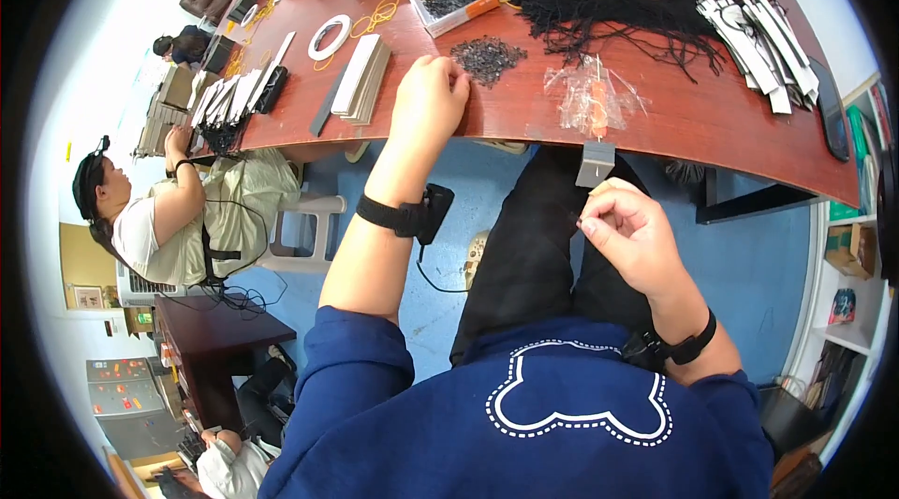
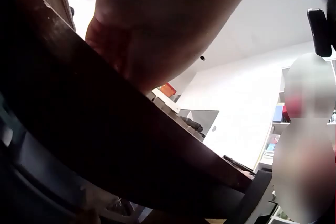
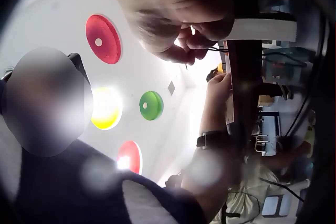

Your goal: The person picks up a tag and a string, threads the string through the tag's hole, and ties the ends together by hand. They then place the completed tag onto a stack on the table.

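The left hand (image 1: 431, 96) rests on the red table with bent fingers, at the left side of a pile of small dark pieces (image 1: 489, 61); whether its fingertips hold a piece is hidden. In the left wrist view the same hand (image 2: 152, 29) is dark above the table edge. Over the lap, the right hand (image 1: 629, 235) pinches something small, thin and dark between thumb and forefinger. The right wrist view shows this hand (image 3: 184, 24) with a thin black strand (image 3: 214, 49) at its fingertips. A grey block (image 1: 596, 165) juts from the table's front edge, just beyond the right hand.
Behind the pile stands an open box (image 1: 455, 1) of dark pieces. Black cords (image 1: 618, 12), white strips (image 1: 763, 50) and a phone (image 1: 828, 110) lie to the right. Clear plastic (image 1: 581, 101) lies near the front edge. Left are a stack of cards (image 1: 361, 78) and a tape roll (image 1: 330, 37).
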A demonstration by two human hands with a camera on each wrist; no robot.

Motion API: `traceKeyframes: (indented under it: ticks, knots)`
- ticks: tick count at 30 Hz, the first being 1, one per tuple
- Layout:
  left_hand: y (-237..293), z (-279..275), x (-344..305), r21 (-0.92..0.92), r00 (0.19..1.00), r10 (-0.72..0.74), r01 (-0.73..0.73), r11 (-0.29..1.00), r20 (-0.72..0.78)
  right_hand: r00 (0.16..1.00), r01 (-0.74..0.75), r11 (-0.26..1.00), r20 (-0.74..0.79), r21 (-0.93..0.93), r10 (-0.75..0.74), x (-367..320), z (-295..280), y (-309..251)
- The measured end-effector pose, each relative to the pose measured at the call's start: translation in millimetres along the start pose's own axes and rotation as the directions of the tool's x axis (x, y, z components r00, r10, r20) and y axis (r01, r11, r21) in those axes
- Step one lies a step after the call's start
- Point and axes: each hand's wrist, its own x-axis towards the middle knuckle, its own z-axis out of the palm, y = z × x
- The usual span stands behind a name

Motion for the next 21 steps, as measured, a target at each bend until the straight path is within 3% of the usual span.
traceKeyframes:
  ticks: [1, 3, 6, 7, 9, 11, 13, 17, 18, 19, 21]
  knots:
    - [-4.0, 0.8, 1.3, 0.044, 0.997, 0.060, -0.058, 0.997, -0.038, 1.000, -0.014, 1.000, -0.008, 0.002, 0.014, -0.8, -0.4, -1.9]
    - [-3.9, -5.1, -1.8, 0.073, 0.994, 0.009, -0.001, 0.997, -0.107, 0.992, -0.104, 0.974, -0.049, 0.201, 0.116, -2.5, 0.3, -10.0]
    - [22.7, -25.2, -14.0, -0.241, 0.974, -0.221, 0.200, 0.950, -0.059, 0.989, -0.067, 0.954, -0.107, 0.294, 0.103, -3.6, 1.9, -10.9]
    - [32.9, -25.7, -24.1, -0.249, 0.974, -0.220, 0.200, 0.948, -0.055, 0.987, -0.038, 0.948, -0.134, 0.316, 0.085, -3.5, 5.2, -11.5]
    - [63.1, -24.9, -47.3, -0.689, 0.965, -0.247, 0.234, 0.686, 0.082, 0.985, -0.015, 0.946, -0.155, 0.324, 0.069, -4.8, 9.1, -13.2]
    - [108.8, -34.8, -73.9, -0.808, 0.953, -0.122, 0.301, 0.506, 0.279, 0.984, 0.012, 0.943, -0.172, 0.333, 0.049, -5.0, 11.9, -15.3]
    - [129.4, -29.7, -91.7, -0.882, 0.913, -0.151, 0.406, 0.238, 0.379, 0.975, 0.052, 0.956, -0.221, 0.289, 0.013, -7.7, 13.4, -16.6]
    - [137.0, -27.0, -100.5, -0.900, 0.949, -0.125, 0.315, 0.302, 0.291, 0.948, 0.142, 0.984, -0.301, 0.112, -0.102, -10.1, 17.4, -11.4]
    - [138.4, -28.7, -102.2, -0.899, 0.947, -0.125, 0.319, 0.298, 0.295, 0.928, 0.182, 0.983, -0.328, -0.021, -0.179, -10.2, 17.8, -10.1]
    - [139.6, -31.1, -102.5, -0.884, 0.954, -0.123, 0.299, 0.361, 0.272, 0.903, 0.220, 0.963, -0.341, -0.156, -0.262, -9.6, 17.5, -10.0]
    - [142.4, -35.0, -102.4, -0.864, 0.961, -0.121, 0.276, 0.422, 0.248, 0.895, 0.218, 0.954, -0.348, -0.205, -0.279, -9.8, 17.8, -10.9]
